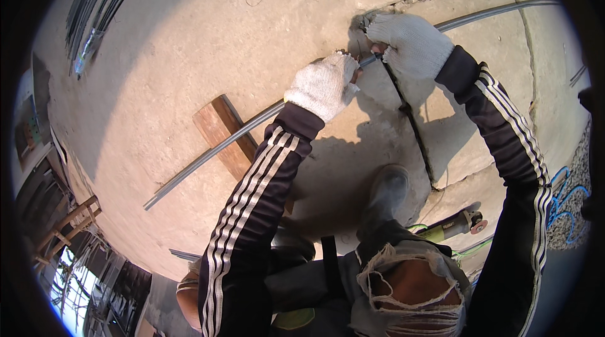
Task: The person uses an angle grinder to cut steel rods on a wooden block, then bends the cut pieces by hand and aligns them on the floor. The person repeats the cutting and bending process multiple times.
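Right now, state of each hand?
Left hand: closed on the grey rods.
Right hand: curled over the same rods; its exact grip is hidden.

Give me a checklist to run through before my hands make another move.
1. Both hands at the metal rods: ok, left hand and right hand are both there.
2. Firm grip: cannot tell, the hands hide the contact.
3. Rods propped: ok, they cross over the wooden block.
4. Fingers fully covered: not ok, bare fingers show past the left glove.
5. Angle grinder switched off: cannot tell.
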The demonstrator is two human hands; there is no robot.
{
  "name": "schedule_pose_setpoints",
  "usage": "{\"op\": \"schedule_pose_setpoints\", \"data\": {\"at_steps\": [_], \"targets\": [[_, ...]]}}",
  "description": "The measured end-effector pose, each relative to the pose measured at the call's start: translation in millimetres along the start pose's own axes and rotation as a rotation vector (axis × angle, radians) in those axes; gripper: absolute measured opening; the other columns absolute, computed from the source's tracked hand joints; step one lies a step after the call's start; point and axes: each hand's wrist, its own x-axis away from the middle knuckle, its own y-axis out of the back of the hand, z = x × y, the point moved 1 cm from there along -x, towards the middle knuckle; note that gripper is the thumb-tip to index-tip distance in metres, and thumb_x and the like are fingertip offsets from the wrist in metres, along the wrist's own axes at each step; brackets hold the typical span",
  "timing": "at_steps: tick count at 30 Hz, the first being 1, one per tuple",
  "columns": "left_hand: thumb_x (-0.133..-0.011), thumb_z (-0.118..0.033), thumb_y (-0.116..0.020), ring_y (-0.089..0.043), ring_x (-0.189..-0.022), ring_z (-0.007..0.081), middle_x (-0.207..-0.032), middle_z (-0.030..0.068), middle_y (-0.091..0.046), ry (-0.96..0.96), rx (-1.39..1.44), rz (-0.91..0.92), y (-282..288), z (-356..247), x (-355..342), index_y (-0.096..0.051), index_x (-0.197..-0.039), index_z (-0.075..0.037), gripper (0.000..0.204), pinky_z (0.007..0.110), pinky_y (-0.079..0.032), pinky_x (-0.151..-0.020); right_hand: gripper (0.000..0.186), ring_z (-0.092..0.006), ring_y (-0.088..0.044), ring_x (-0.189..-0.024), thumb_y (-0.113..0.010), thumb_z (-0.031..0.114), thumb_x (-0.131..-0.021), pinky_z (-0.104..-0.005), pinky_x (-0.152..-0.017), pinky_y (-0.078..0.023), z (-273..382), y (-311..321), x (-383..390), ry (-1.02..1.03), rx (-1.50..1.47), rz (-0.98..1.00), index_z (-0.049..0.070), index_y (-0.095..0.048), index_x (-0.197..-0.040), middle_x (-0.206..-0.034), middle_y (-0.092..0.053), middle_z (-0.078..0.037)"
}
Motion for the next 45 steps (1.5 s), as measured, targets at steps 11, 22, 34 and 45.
{"op": "schedule_pose_setpoints", "data": {"at_steps": [11,22,34,45], "targets": [[-0.092,-0.021,-0.065,-0.067,-0.092,0.0406,-0.095,0.0189,-0.065,0.063,0.124,0.017,9.1,-1.8,-1.9,-0.066,-0.098,-0.009,0.014,0.05,-0.053,-0.076,0.011,-0.0347,-0.062,-0.077,-0.067,0.014,-0.1,-0.0409,-0.069,-0.05,28.8,-5.1,37.7,-0.094,-0.131,-0.483,0.003,-0.067,-0.104,-0.088,-0.063,-0.017],[-0.095,-0.025,-0.064,-0.065,-0.09,0.0429,-0.093,0.0197,-0.063,0.023,0.143,-0.04,5.3,1.3,-2.4,-0.062,-0.095,-0.006,0.019,0.05,-0.052,-0.074,0.011,-0.0326,-0.065,-0.073,-0.07,0.006,-0.093,-0.0381,-0.065,-0.051,56.9,-41.9,41.3,-0.242,-0.246,-0.649,0.003,-0.067,-0.104,-0.083,-0.063,-0.014],[-0.095,-0.025,-0.064,-0.065,-0.091,0.0428,-0.095,0.0203,-0.063,0.014,0.139,-0.028,6.4,0.5,-2.3,-0.062,-0.096,-0.005,0.02,0.049,-0.053,-0.075,0.011,-0.0315,-0.066,-0.075,-0.07,0.01,-0.094,-0.039,-0.066,-0.052,58.7,-45.3,41.5,-0.309,-0.213,-0.642,0.005,-0.067,-0.103,-0.084,-0.064,-0.014],[-0.099,-0.028,-0.062,-0.067,-0.089,0.0419,-0.094,0.02,-0.065,0.009,0.08,-0.038,6.1,0.2,-3.9,-0.063,-0.097,-0.005,0.023,0.049,-0.054,-0.074,0.012,-0.0306,-0.066,-0.072,-0.07,0.009,-0.093,-0.0374,-0.063,-0.052,59.1,-51.7,39.3,-0.303,-0.186,-0.66,0.004,-0.066,-0.103,-0.083,-0.063,-0.014]]}}
